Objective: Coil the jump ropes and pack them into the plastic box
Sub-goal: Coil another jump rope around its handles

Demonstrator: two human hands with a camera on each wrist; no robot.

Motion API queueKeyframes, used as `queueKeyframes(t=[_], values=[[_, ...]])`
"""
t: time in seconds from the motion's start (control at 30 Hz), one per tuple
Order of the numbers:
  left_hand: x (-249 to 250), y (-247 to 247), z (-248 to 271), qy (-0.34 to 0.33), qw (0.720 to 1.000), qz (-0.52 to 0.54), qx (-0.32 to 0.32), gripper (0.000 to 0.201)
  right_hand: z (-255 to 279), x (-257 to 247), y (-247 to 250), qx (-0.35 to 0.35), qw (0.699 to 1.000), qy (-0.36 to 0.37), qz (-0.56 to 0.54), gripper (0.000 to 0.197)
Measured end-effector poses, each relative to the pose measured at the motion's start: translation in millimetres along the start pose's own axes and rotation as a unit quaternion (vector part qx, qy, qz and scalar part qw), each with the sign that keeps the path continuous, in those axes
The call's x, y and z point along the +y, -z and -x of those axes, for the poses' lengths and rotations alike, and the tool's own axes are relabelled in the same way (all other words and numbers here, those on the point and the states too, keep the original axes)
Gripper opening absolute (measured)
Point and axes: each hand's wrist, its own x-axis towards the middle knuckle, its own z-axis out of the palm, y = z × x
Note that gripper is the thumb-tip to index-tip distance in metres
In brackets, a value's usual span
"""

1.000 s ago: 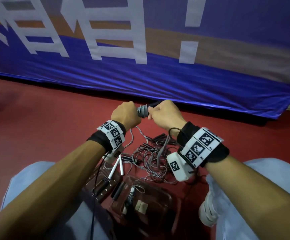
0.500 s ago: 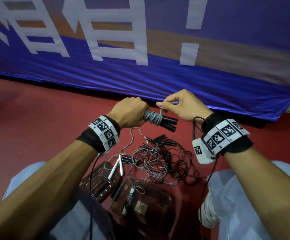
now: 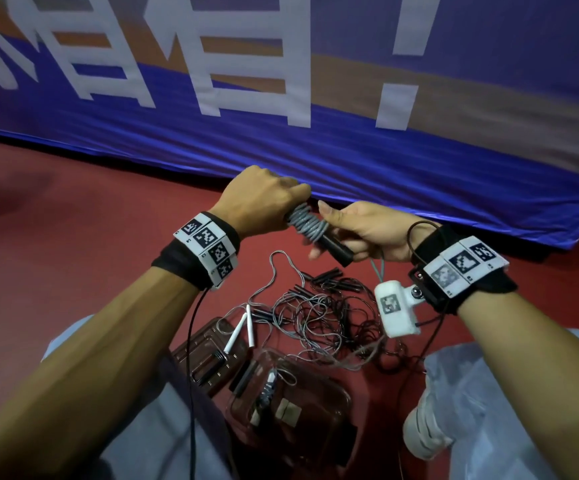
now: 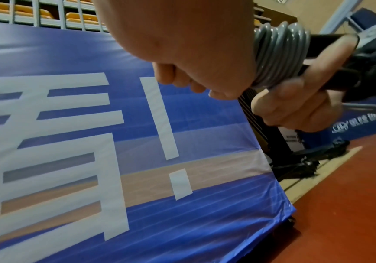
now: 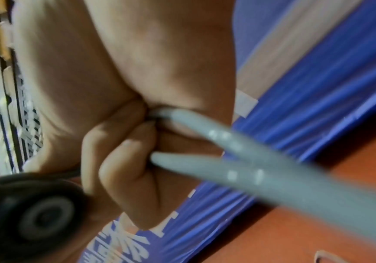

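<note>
Rope [image 3: 307, 221] is wound tight around its handles [image 3: 334, 245]. Left hand [image 3: 263, 199] clamps the handles steady; right hand [image 3: 367, 230] pinches the loose cord, probably to feed another turn.

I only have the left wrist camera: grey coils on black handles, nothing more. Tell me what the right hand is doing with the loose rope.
Observer: The right hand pinches a doubled strand of the grey rope between thumb and curled fingers. The right wrist view shows it close up.
Operator: Report what is left on the ground.
Observer: A tangled pile of ropes lies on the red floor, below both hands.
Operator: Now give me the box.
Observer: The plastic box sits open between the person's knees, on the near side of the pile, and what looks like one rope is already in it.
</note>
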Motion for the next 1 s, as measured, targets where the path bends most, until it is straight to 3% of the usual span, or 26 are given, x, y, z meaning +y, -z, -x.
queueKeyframes(t=[0.2,0.33,0.47,0.6,0.8,1.0], values=[[6.4,2.3,3.7,0.121,0.975,0.131,0.129,0.010,-6.8,-5.2,-7.3,-0.063,0.982,0.017,-0.180,0.065],[11.1,-3.4,-0.9,0.220,0.945,0.191,0.152,0.006,-6.6,-6.7,-12.4,-0.076,0.958,0.049,-0.273,0.053],[17.2,-9.1,-6.6,0.329,0.915,0.210,0.098,0.014,-13.4,-8.9,-19.6,-0.022,0.937,0.065,-0.341,0.028],[24.8,-14.9,-9.5,0.408,0.895,0.178,0.002,0.015,-25.9,-7.2,-31.1,0.069,0.932,0.010,-0.355,0.036],[30.9,-33.3,-13.4,0.434,0.884,0.163,-0.067,0.015,-23.1,-2.3,-31.4,0.126,0.912,-0.091,-0.379,0.039],[24.7,-53.3,-9.5,0.454,0.870,0.096,-0.165,0.018,-16.7,-9.1,-41.2,0.209,0.946,-0.112,-0.223,0.032]])
